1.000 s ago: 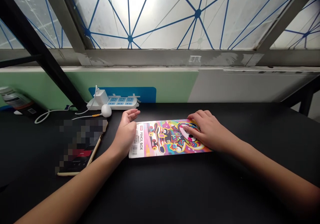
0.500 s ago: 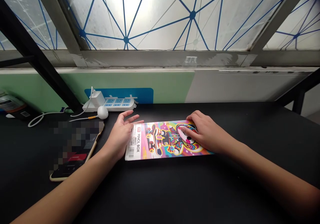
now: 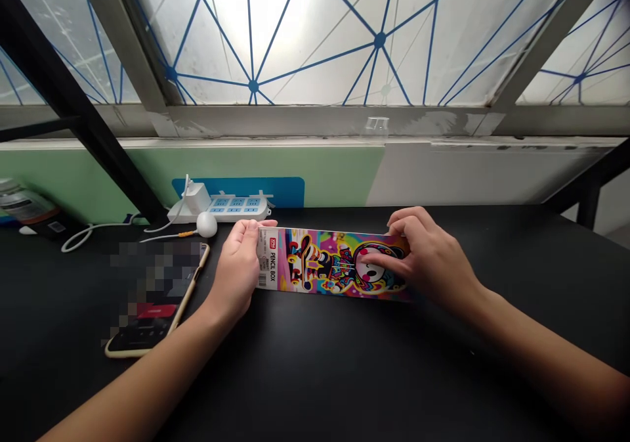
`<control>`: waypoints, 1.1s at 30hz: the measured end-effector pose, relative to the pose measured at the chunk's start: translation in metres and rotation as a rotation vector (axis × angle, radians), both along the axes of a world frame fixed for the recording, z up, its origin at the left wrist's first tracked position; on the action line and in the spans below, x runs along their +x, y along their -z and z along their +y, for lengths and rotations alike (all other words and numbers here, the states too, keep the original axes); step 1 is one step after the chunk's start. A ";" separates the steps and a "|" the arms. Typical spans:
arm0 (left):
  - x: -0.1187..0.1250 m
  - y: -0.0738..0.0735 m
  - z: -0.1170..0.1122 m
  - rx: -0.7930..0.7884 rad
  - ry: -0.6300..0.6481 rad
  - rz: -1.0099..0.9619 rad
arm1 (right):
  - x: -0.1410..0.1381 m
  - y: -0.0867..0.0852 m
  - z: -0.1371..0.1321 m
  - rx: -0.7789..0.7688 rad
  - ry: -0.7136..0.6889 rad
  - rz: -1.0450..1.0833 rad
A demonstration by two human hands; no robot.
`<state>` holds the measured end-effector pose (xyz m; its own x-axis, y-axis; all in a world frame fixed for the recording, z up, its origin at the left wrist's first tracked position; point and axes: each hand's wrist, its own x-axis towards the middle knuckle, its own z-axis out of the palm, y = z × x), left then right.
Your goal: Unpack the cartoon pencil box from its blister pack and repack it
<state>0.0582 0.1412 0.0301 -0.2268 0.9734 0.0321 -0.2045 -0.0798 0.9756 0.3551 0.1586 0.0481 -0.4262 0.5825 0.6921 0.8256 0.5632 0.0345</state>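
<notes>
A flat, brightly printed pencil box [image 3: 319, 261] with a white barcode strip on its left end is lifted off the black table [image 3: 315, 376], its far edge raised so the cartoon face tilts toward me. My left hand [image 3: 236, 268] grips the box's left end, fingers curled over its top edge. At the right end my right hand [image 3: 426, 258] holds the box, thumb on the printed face and fingers round the far edge.
A phone [image 3: 150, 297] in a pale case lies to the left of my left arm. Behind it sit a white power strip [image 3: 221, 207] with a charger, a small white ball-shaped thing [image 3: 207, 224] and cables. A green and white wall panel runs under the window.
The pencil box lay flat on the table under my right hand; both hands have now closed on its ends and tipped it up. My left hand was open beside it before.
</notes>
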 end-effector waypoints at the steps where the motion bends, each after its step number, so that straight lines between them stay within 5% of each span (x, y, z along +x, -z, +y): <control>1: 0.000 0.000 0.000 0.033 -0.012 0.012 | -0.001 -0.001 -0.003 0.031 -0.008 -0.004; 7: -0.002 -0.009 -0.001 0.160 -0.027 0.076 | -0.009 -0.009 -0.021 0.116 -0.065 -0.049; 14: -0.011 -0.030 -0.016 0.540 -0.135 0.845 | -0.018 -0.017 -0.044 0.051 -0.157 -0.152; 21: -0.017 -0.041 -0.018 0.872 0.092 1.243 | -0.025 -0.020 -0.059 -0.016 -0.032 -0.303; 25: -0.013 -0.032 -0.018 0.838 0.259 1.451 | -0.035 -0.001 -0.053 -0.094 -0.060 -0.468; 33: -0.005 -0.008 -0.016 0.490 0.484 1.587 | -0.039 0.017 -0.046 -0.263 -0.218 -0.364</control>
